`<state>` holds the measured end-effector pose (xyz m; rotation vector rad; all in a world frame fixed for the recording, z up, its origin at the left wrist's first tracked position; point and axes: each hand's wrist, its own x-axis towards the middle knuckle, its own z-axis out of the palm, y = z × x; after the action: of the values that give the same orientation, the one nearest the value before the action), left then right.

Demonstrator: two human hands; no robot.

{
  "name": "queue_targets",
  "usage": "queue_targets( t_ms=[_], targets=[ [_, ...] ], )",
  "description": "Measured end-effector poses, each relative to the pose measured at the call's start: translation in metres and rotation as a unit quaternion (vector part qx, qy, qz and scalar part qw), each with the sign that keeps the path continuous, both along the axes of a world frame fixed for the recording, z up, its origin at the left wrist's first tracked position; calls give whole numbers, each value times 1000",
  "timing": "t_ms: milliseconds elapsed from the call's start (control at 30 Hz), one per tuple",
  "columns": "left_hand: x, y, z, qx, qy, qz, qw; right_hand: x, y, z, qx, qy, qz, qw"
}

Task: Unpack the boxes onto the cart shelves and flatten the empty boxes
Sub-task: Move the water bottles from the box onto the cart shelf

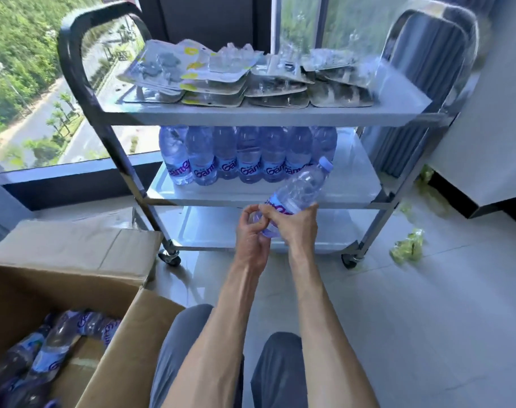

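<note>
- Clear plastic, blue-capped: the bottle (296,195) is held in front of the cart (268,116), level with the front lip of the middle shelf (354,184).
- Its long axis runs tilted, base low and toward the person, cap up and to the right, pointing at the shelf.
- The right hand (295,223) has its fingers curled round the lower body of the bottle; it is the carrying hand and the nearer one to the open shelf space.
- The left hand (252,231) pinches at the bottle's base end, fingers bent in on it.
- A row of bottles (245,156) stands upright at the back left of the middle shelf; the bare room lies in front of them and to the right, just beyond the cap.
- Likely next move: tip the bottle upright and set it beside the row, clearing the shelf's raised front edge and the top shelf above.
- The box (74,319), bottom left, holds more bottles, so unpacking is unfinished.
- Flat packets (242,75) cover the top shelf.
</note>
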<state>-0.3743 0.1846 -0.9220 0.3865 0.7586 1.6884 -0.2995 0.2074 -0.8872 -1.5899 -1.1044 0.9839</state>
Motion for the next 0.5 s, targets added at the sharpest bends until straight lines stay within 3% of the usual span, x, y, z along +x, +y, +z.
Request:
queue_targets(
  t_ms=[67, 133, 267, 333, 500],
  targets=[
    [5, 22, 8, 1, 23, -15, 1000, 10, 25, 9, 11, -20, 0, 1000],
    [11, 41, 16, -46, 125, -21, 991, 21, 45, 17, 44, -43, -20, 998],
    [13, 82, 24, -176, 328, 96, 923, 41, 72, 12, 105, -61, -36, 992],
    [11, 102, 26, -189, 400, 129, 888, 49, 82, 6, 126, -74, -49, 988],
    [21, 147, 22, -200, 495, 149, 832, 64, 120, -6, 122, -89, -53, 987]
  ],
)
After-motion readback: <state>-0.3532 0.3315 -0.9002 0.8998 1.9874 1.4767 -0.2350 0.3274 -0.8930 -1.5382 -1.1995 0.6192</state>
